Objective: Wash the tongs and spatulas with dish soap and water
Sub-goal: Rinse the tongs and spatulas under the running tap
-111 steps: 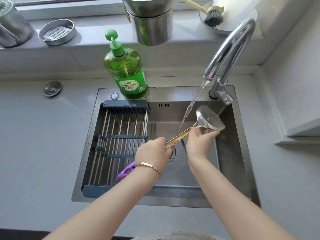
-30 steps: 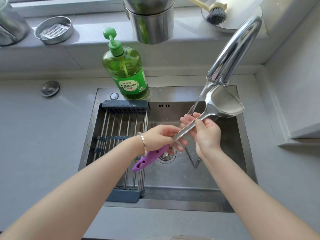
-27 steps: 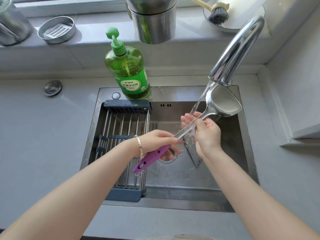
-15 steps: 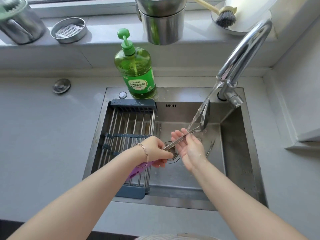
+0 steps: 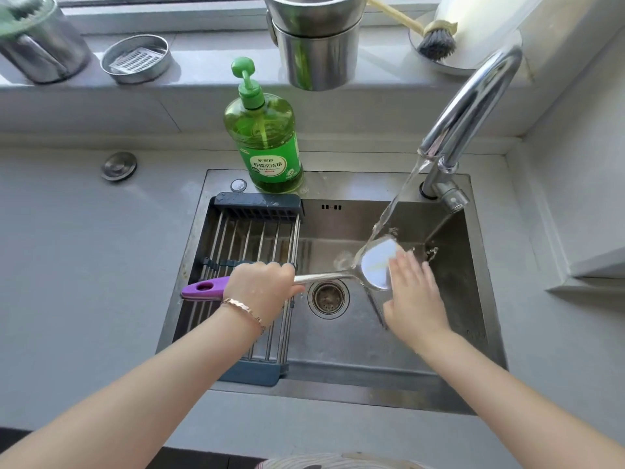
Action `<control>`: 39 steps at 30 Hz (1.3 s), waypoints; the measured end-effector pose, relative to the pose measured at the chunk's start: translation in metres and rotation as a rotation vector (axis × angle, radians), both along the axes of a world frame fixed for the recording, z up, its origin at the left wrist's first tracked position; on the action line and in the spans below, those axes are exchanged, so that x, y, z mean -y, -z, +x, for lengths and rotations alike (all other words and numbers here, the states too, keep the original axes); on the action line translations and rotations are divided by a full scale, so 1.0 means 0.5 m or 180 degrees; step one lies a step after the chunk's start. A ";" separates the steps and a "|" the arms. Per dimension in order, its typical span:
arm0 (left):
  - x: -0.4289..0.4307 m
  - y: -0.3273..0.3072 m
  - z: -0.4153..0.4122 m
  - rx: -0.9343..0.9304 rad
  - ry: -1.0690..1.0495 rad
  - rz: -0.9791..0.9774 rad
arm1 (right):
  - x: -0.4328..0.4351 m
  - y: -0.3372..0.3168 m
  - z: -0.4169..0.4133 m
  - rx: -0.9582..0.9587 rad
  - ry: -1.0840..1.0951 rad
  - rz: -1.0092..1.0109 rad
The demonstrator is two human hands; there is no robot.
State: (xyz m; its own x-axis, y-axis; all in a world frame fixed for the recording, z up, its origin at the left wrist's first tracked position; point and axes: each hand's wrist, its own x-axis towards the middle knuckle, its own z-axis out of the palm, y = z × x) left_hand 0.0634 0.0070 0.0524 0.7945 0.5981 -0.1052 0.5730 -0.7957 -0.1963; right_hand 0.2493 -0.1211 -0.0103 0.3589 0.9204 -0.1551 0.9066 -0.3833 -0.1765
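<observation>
The spatula [image 5: 377, 262] is held nearly level over the sink [image 5: 355, 394], its blade under the water stream from the faucet [image 5: 473, 96] and its purple handle above the drying rack [image 5: 250, 238]. The shaft is gripped by the left hand [image 5: 262, 287], fingers curled round it. The right hand [image 5: 414, 299], blurred, seems to be laid with straight fingers against the blade's right edge. Open basin is left around the drain [image 5: 326, 296] and toward the near wall. Since half a second ago the shaft has been lowered from a slant and the right hand moved from shaft to blade.
</observation>
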 end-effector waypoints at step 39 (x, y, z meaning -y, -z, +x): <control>0.010 -0.011 0.118 0.0178 0.0270 -0.0037 | -0.051 -0.009 -0.014 -0.0970 -0.0722 0.0860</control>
State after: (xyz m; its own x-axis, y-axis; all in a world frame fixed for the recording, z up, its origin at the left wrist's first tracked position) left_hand 0.1222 0.0018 0.0577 0.8470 0.5276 -0.0660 0.5134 -0.8438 -0.1563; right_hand 0.2422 -0.0955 -0.0061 0.1192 0.9923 0.0338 0.8535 -0.0850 -0.5142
